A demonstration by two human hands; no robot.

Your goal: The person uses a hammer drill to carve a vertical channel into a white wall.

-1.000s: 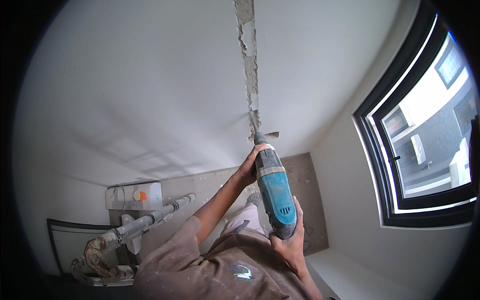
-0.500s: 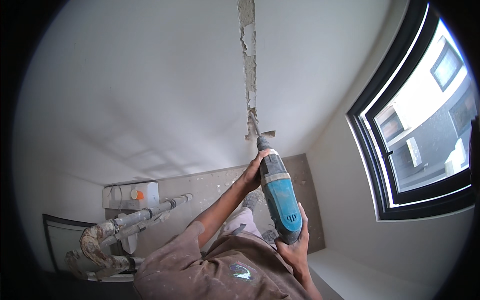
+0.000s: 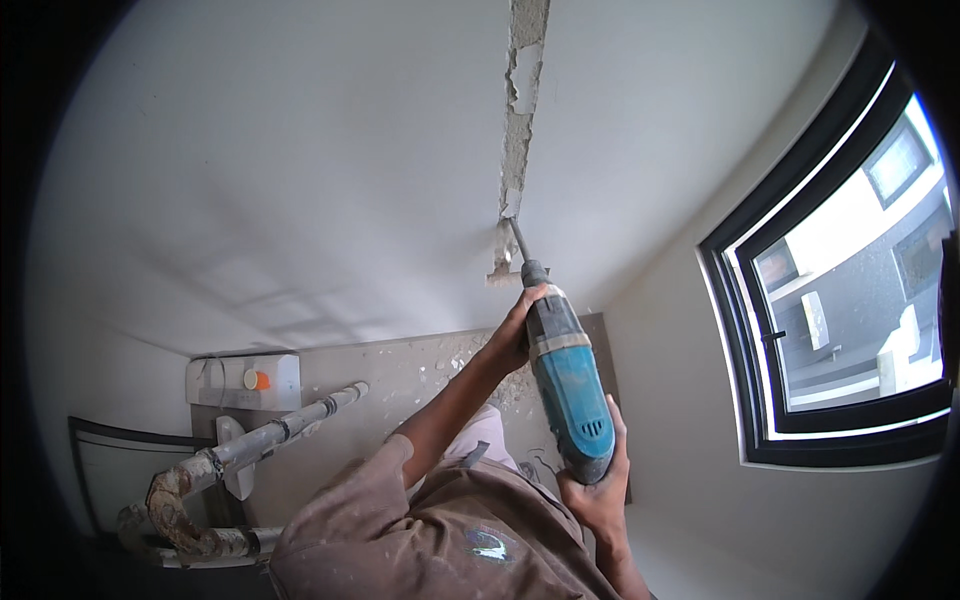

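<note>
A teal and dark grey rotary hammer (image 3: 575, 385) slants up from my body toward the white wall (image 3: 330, 150). My left hand (image 3: 515, 328) wraps round its front, just behind the chuck. At the rear end my right hand (image 3: 600, 485) grips the tool; part of the handle is hidden by its body. The long metal bit (image 3: 519, 240) touches the lower part of a rough vertical groove (image 3: 517, 140) cut in the wall. Where the groove ends below, a short crosswise cut (image 3: 500, 278) shows.
Dusty floor (image 3: 400, 375) with scattered chips lies below the wall. To the left, grimy pipes (image 3: 285, 432) stand near a white box (image 3: 240, 398) with an orange and white cup (image 3: 257, 379). A black-framed window (image 3: 735, 340) fills the right side.
The bit's tip sits slightly higher in the groove. The hammer has shifted a little to the right in view, and the whole view has tilted slightly. Both hands keep their grip.
</note>
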